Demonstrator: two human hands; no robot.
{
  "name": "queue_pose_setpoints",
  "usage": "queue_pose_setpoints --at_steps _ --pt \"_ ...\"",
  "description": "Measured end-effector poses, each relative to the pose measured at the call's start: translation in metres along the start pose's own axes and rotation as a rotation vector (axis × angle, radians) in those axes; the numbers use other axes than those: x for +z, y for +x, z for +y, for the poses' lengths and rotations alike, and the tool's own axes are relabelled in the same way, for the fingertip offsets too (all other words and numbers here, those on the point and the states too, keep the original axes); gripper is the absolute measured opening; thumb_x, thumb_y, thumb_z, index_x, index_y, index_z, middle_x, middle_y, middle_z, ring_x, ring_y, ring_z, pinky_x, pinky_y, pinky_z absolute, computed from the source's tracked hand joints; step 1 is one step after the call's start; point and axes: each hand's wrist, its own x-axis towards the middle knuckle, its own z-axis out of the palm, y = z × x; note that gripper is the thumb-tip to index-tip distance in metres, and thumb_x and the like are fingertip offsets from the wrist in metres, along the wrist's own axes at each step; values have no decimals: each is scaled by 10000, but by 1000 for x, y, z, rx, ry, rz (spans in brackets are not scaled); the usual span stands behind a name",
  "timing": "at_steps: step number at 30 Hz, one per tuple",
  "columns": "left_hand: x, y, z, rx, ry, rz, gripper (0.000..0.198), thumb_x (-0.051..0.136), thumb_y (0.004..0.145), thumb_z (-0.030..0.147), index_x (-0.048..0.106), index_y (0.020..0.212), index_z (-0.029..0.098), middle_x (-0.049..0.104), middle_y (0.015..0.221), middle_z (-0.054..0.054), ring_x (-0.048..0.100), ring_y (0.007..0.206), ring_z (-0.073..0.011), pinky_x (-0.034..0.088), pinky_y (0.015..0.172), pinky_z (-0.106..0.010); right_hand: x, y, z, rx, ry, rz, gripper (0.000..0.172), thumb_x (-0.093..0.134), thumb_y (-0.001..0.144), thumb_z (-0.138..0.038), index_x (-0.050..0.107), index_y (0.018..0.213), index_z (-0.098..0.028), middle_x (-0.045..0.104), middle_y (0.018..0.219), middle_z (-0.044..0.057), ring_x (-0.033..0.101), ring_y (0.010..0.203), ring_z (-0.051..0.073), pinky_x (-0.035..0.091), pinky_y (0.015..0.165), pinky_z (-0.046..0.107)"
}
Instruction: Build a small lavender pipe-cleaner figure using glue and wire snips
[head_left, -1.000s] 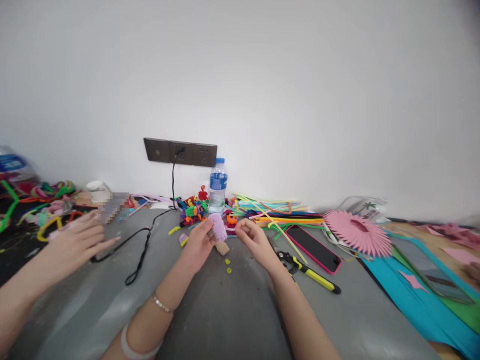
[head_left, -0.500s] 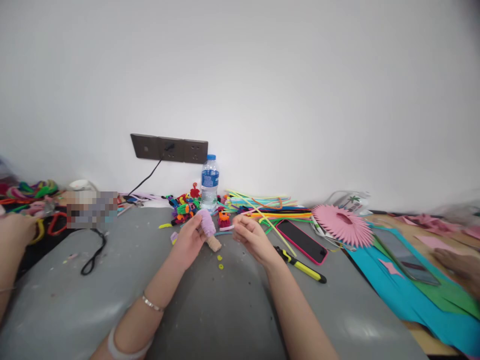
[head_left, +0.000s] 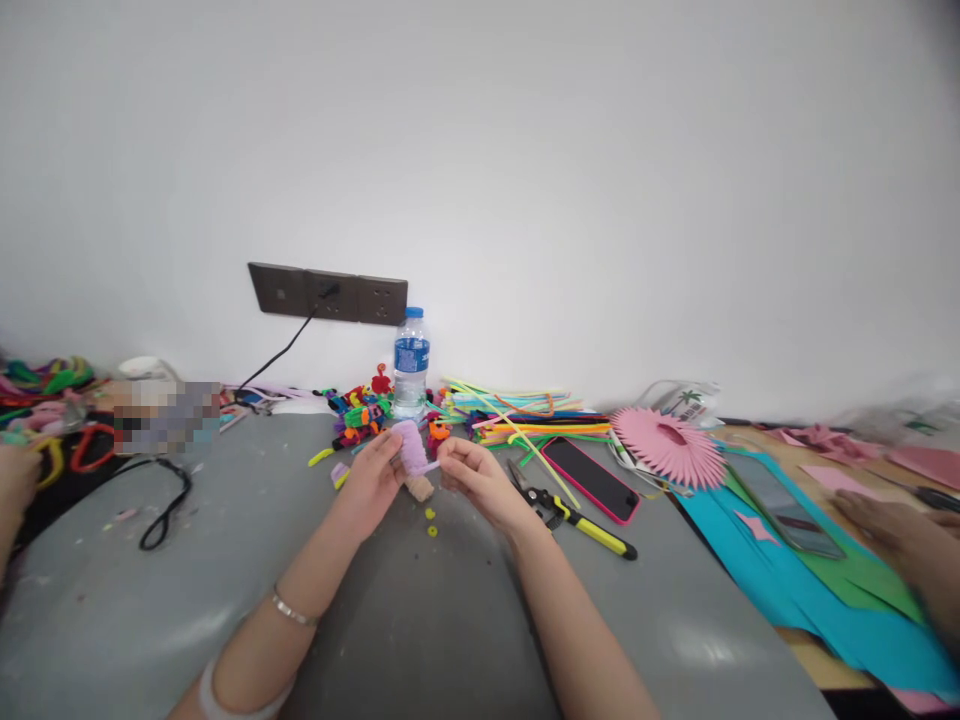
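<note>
My left hand (head_left: 379,480) is closed around a fuzzy piece of coiled lilac pipe cleaner (head_left: 409,446) with a tan coiled end (head_left: 420,488) below. My right hand (head_left: 477,482) pinches the loose lilac end (head_left: 432,466), which sticks out from the coil's right side. Two small yellow-green bits (head_left: 430,522) lie on the grey table just under the hands. To the right of my right hand rest yellow-and-black pliers (head_left: 592,530), and a small lilac and yellow piece (head_left: 340,474) lies left of my left hand.
Behind my hands stand a water bottle (head_left: 412,368), colourful pipe-cleaner figures (head_left: 360,416) and loose pipe cleaners (head_left: 547,428). On the right are a pink-edged phone (head_left: 591,480), a pink pleated paper ring (head_left: 667,450) and another person's hand (head_left: 877,515). A black cord (head_left: 176,505) lies left.
My right hand has come closer to the lilac coil, so less of the loose end shows between them. The view has turned slightly right, uncovering the pliers' jaws.
</note>
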Motion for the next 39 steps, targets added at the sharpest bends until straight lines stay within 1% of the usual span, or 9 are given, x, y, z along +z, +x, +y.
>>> queue_pose_setpoints --at_steps 6,10,14,20,23,27,32,35,39 --pt "0 -1 0 3 -7 0 371 919 562 333 762 849 159 764 817 -8 680 726 -123 542 672 -210 -3 3 4 -5 -3 50 350 783 748 -470 582 772 -185 414 575 -84 301 487 74 217 507 239" --pt "0 0 0 -6 -10 12 385 923 554 330 758 854 153 759 810 -5 678 720 -118 546 669 -205 -3 3 6 -6 -16 69 370 790 735 -484 570 752 -187 407 555 -85 313 490 77 222 507 238" --pt "3 -2 1 -6 -6 3 412 930 537 340 757 855 142 752 791 -12 676 714 -125 547 655 -206 -1 3 6 5 0 74 382 792 725 -497 567 753 -190 390 534 -93 288 478 75 224 506 234" --pt "4 -5 2 -14 -3 -21 324 909 590 298 753 831 148 750 783 -20 675 702 -135 543 670 -221 1 3 5 -17 -26 100 388 821 693 -469 548 726 -195 384 555 -89 274 495 76 205 500 226" --pt "3 -5 1 -13 -3 -22 340 905 600 300 756 857 136 755 816 -33 672 713 -131 538 678 -214 -1 3 6 -6 -49 119 403 832 670 -464 536 722 -195 368 552 -95 245 498 73 171 498 225" --pt "1 -4 -1 -20 13 -28 355 904 606 317 759 879 141 747 817 -25 658 714 -119 530 673 -202 -3 4 9 -10 -48 109 383 814 692 -443 522 721 -197 343 543 -102 240 498 73 169 497 226" --pt "-1 -4 -2 -11 14 -45 350 887 637 324 761 911 146 746 852 -36 663 744 -129 528 686 -208 -2 3 9 -7 -73 118 355 791 720 -424 520 726 -194 300 545 -108 200 498 69 133 498 231" --pt "-2 -4 -2 -5 6 -48 335 881 650 313 761 914 145 744 854 -34 663 753 -127 529 695 -204 1 2 5 -22 -124 158 347 791 713 -426 533 736 -196 330 557 -100 206 500 72 135 492 231" --pt "1 -5 -2 -2 -2 -52 305 877 656 307 762 891 151 739 842 -33 661 747 -131 529 691 -208 4 1 -1 -47 -207 194 341 808 680 -431 574 749 -194 437 586 -71 281 514 81 190 497 231"
